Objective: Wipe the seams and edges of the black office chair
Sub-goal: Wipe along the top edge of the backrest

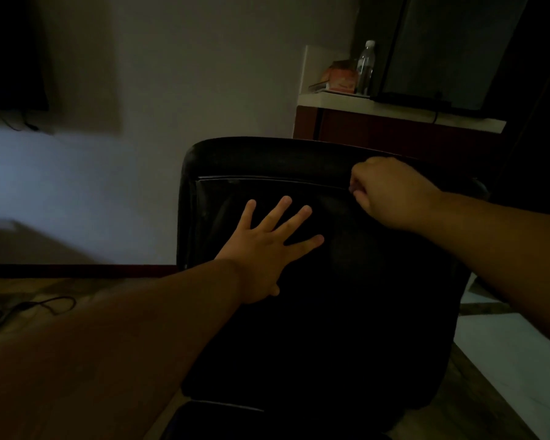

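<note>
The black office chair (346,312) fills the middle of the dim view, its backrest facing me. A pale seam line (267,179) runs across just below the padded top edge. My left hand (267,246) lies flat on the backrest with fingers spread and straight. My right hand (391,192) is curled into a fist at the right end of that seam, fingers pressed to the chair. Whether it holds a cloth is hidden by the fingers and the darkness.
A cabinet with a pale top (394,109) stands behind the chair, carrying a clear bottle (365,68), a small box (340,77) and a dark screen (451,52). A cable (29,308) lies on the wooden floor at left. A wall is behind.
</note>
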`<control>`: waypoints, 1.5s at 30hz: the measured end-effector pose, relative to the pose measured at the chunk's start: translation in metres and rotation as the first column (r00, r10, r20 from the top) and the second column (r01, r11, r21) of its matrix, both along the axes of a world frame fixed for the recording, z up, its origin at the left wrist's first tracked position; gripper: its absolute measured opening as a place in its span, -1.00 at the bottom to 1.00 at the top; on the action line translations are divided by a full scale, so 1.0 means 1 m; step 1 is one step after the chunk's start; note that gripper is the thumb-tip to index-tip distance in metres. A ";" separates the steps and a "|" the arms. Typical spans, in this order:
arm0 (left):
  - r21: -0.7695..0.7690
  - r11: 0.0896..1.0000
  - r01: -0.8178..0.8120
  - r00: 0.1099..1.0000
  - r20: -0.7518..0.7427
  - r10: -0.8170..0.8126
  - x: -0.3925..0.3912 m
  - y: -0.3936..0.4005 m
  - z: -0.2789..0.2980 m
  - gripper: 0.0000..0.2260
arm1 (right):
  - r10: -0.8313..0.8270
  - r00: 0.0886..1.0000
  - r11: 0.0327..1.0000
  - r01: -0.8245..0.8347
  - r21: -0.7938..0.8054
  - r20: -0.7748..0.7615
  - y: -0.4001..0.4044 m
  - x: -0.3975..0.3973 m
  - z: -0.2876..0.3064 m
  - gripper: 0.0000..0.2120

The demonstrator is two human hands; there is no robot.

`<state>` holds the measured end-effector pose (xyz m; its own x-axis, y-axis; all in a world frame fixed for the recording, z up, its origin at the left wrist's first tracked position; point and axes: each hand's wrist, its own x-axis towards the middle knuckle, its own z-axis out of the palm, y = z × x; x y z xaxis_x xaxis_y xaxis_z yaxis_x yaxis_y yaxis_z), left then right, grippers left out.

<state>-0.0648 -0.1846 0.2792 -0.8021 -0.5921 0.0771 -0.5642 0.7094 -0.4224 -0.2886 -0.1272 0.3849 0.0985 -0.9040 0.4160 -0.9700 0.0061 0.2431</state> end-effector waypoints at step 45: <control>0.009 0.999 0.035 0.999 -0.029 -0.035 0.004 -0.003 -0.003 0.05 | 0.040 0.999 0.999 -0.040 -0.019 -0.018 -0.011 0.009 -0.007 -0.85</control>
